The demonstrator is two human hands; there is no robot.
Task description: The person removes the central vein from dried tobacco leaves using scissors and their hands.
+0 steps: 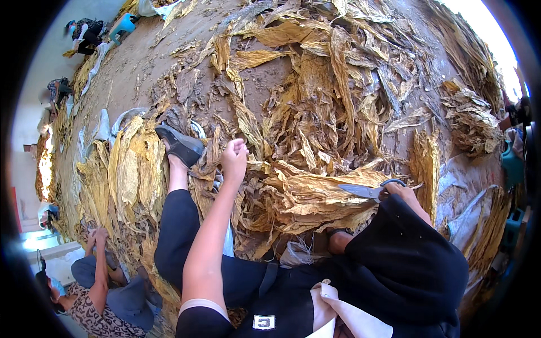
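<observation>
My right hand (pixel 403 195) grips scissors (pixel 362 190) by their dark blue handle, blades pointing left. The blades lie over the right part of a thick bundle of dried yellow-brown leaves (pixel 315 194), which look like tobacco, lying crosswise in front of me. My left hand (pixel 234 161) is raised just left of that bundle, fingers curled in. Whether anything small is between those fingers cannot be made out. Loose dried leaves (pixel 307 107) cover the ground beyond both hands.
My shoe (pixel 183 147) rests among leaves, beside an upright leaf bundle (pixel 135 160). Another narrow bundle (pixel 425 169) lies right of the scissors. A co-worker (pixel 104 293) sits at lower left; other people are at far left. Green stools (pixel 511 163) stand at the right edge.
</observation>
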